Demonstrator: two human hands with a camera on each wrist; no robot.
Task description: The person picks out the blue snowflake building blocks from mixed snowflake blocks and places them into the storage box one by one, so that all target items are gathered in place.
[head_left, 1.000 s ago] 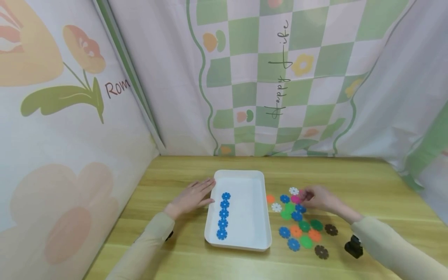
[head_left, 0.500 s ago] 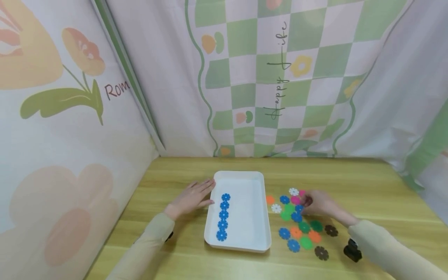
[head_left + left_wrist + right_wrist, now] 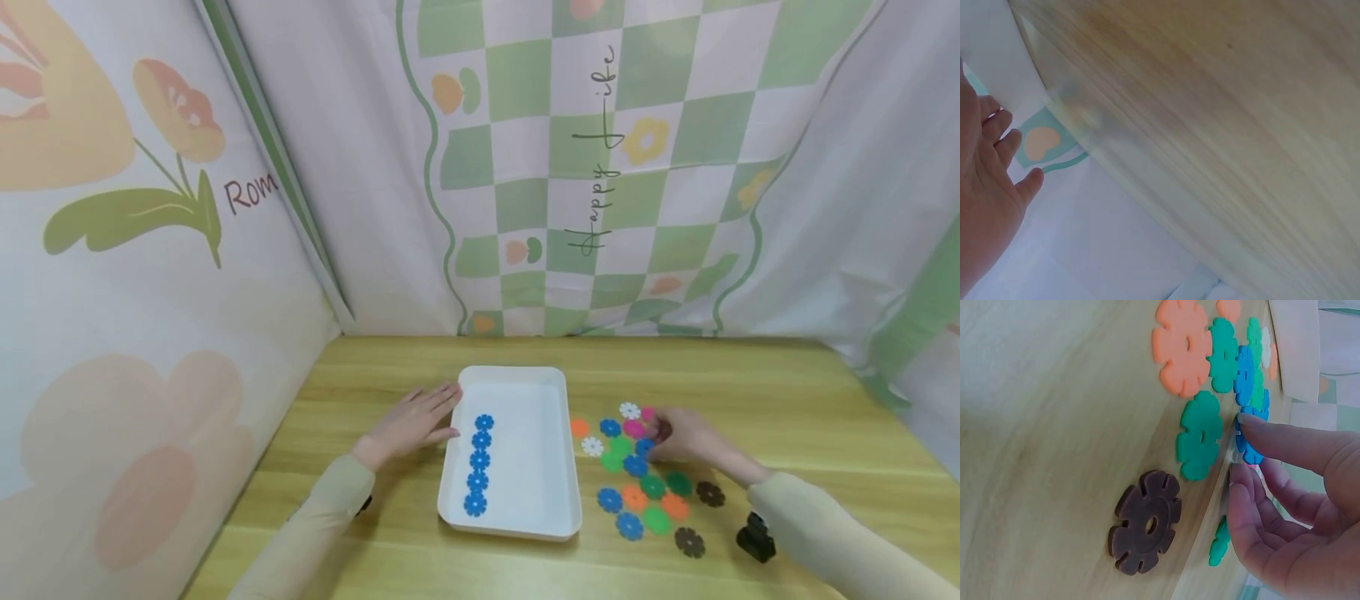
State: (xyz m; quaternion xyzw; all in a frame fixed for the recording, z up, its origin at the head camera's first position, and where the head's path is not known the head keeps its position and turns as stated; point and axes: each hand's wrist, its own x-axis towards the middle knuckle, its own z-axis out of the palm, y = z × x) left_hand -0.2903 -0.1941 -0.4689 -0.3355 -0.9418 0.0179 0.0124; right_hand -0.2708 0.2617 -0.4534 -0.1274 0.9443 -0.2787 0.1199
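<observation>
At the left rim of the white tray (image 3: 528, 450), my left hand (image 3: 411, 423) lies with straight fingers, its fingertips touching the edge. Several blue snowflake discs (image 3: 479, 459) stand in a column along the tray's left side. To the right of the tray, my right hand (image 3: 688, 435) is low over scattered discs. Its thumb and curled fingers are at opposite edges of a blue snowflake disc (image 3: 1249, 439), pinching it close to the table. In the left wrist view, the left hand (image 3: 991, 169) shows only partly; the tray's wall is at the upper left.
Loose discs in several colours cover the table right of the tray: white (image 3: 592, 447), pink (image 3: 633, 428), orange (image 3: 673, 506), green (image 3: 657, 521) and brown (image 3: 689, 542). A printed curtain (image 3: 585, 183) hangs behind the wooden table (image 3: 390, 533).
The right hand has moved slightly nearer from the pink discs to the blue disc, which has shifted a little under its fingers. The left hand and the tray's discs stay put.
</observation>
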